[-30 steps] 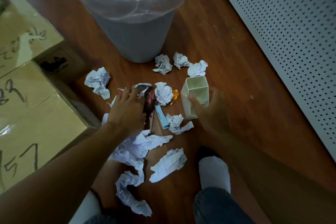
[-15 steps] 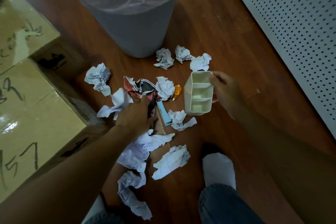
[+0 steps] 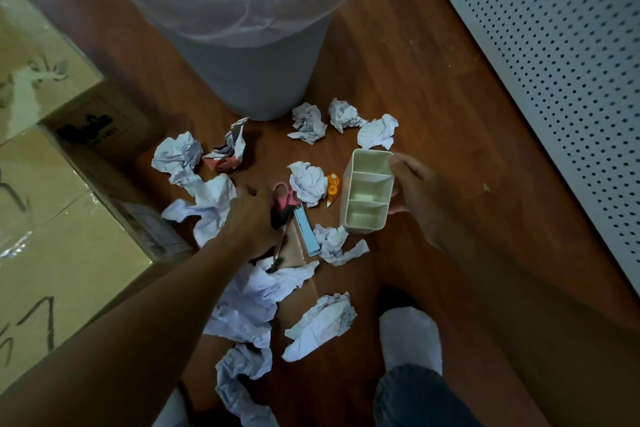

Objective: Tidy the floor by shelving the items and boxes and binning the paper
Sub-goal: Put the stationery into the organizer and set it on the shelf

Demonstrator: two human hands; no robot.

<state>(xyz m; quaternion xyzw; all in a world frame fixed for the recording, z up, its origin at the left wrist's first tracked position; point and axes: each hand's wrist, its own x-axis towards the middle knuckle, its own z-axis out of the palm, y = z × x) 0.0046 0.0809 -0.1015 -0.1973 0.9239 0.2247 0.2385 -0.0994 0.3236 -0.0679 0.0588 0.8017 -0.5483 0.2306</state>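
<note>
Several crumpled white paper balls (image 3: 308, 180) lie scattered on the wooden floor in front of the grey bin (image 3: 256, 80) lined with a clear bag. My left hand (image 3: 252, 218) is closed around the pink-handled scissors (image 3: 284, 201), blades pointing down toward me. My right hand (image 3: 415, 194) grips the cream pen organiser (image 3: 367, 198) by its right side, its open compartments facing up. A light blue flat item (image 3: 306, 230) and an orange correction tape (image 3: 333, 189) lie between the hands. A crumpled red-and-white paper (image 3: 227, 156) sits to the left.
Taped cardboard boxes (image 3: 52, 225) with black marker writing stand at the left. A white perforated panel (image 3: 554, 80) runs along the right. My socked foot (image 3: 410, 340) and jeans leg are at the bottom, and a flat brown cardboard piece (image 3: 298, 288) lies under the papers.
My left hand pushed the red-and-white paper aside to the left and closed on the scissors. My right hand shifted its hold on the organiser and tilted it, so its compartments now show.
</note>
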